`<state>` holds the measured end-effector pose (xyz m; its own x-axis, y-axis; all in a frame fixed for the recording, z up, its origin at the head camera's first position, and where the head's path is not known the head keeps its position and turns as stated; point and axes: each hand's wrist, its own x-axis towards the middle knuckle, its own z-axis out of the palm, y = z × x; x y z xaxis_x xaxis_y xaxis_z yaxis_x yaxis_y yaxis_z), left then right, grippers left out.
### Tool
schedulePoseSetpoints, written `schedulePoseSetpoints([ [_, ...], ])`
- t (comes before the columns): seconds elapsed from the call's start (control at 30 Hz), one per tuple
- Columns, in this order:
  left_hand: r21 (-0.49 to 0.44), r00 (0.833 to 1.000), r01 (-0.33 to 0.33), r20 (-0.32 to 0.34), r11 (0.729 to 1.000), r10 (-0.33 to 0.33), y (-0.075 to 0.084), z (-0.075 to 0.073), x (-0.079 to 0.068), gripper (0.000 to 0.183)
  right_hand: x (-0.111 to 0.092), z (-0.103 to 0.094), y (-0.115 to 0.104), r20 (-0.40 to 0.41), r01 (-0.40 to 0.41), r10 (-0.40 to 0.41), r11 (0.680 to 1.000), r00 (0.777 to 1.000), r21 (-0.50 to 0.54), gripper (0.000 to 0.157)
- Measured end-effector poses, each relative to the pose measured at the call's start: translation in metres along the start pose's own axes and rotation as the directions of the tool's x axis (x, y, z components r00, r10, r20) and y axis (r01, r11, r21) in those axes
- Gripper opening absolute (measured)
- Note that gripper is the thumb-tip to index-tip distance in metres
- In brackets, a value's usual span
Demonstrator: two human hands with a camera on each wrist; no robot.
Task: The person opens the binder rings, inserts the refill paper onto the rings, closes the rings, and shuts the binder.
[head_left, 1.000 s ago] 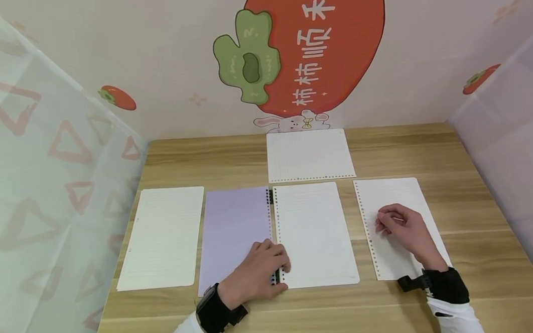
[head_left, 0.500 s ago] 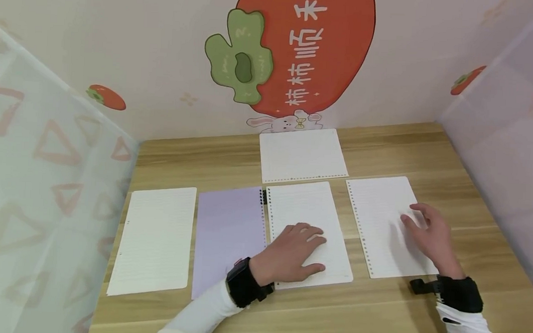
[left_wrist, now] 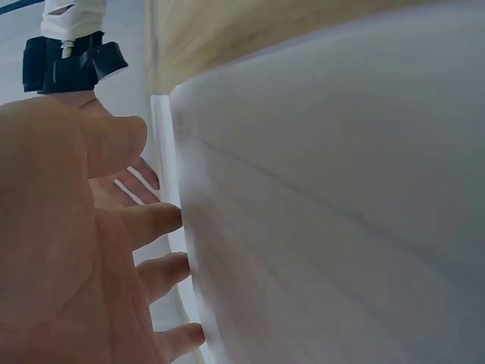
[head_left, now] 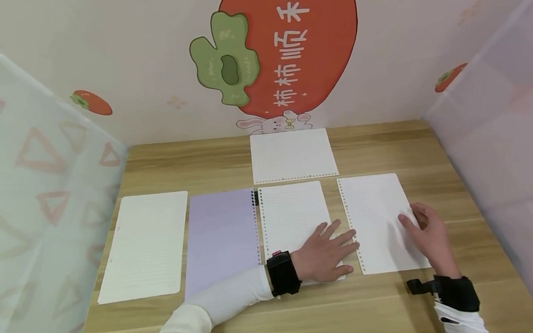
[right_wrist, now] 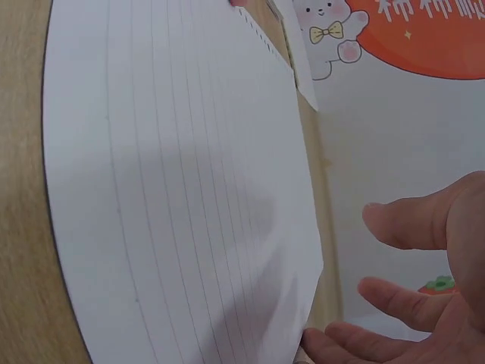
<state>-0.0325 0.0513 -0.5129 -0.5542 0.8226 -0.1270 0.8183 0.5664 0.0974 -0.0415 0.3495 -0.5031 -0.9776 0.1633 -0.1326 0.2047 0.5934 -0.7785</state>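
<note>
My left hand (head_left: 325, 255), fingers spread, lies over the lower right of the lined white pages (head_left: 291, 213) of a loose-leaf notebook. Its fingertips come to the punched left edge of a loose lined sheet (head_left: 368, 207). At that sheet's right edge is my right hand (head_left: 432, 238), its thumb over the paper and the other fingers beside the edge. In the right wrist view, thumb and fingers stand apart with nothing between them. The notebook's purple cover (head_left: 222, 234) lies flat to the left, joined to the pages along a black binding (head_left: 257, 198).
More lined paper (head_left: 146, 245) lies at the left of the wooden table (head_left: 181, 162). Another punched sheet (head_left: 294, 155) lies crosswise at the back against the printed wall (head_left: 154, 55). Pale side panels bound the table left and right.
My left hand has moved right, from the notebook's binding across its pages to the loose sheet, fingers spreading. My right hand has shifted from the sheet's middle to its right edge. The view has panned.
</note>
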Motion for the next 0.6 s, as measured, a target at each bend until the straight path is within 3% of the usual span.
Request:
schedulePoseSetpoints([
  [0.17, 0.014, 1.0, 0.012, 0.015, 1.0, -0.012, 0.001, 0.002, 0.001, 0.063, 0.002, -0.002, -0.001, -0.013, -0.021, 0.021, 1.0, 1.0, 0.022, 0.078],
  [0.4, 0.007, 1.0, 0.016, 0.01, 1.0, -0.016, 0.001, 0.001, 0.002, 0.062, 0.007, -0.01, 0.008, -0.12, -0.028, 0.031, 0.999, 0.992, 0.031, 0.064],
  [0.6, 0.004, 0.999, 0.023, 0.022, 1.0, -0.023, 0.001, 0.001, 0.001, 0.061, 0.015, -0.025, 0.028, -0.056, -0.045, 0.047, 0.998, 0.997, 0.043, 0.058],
])
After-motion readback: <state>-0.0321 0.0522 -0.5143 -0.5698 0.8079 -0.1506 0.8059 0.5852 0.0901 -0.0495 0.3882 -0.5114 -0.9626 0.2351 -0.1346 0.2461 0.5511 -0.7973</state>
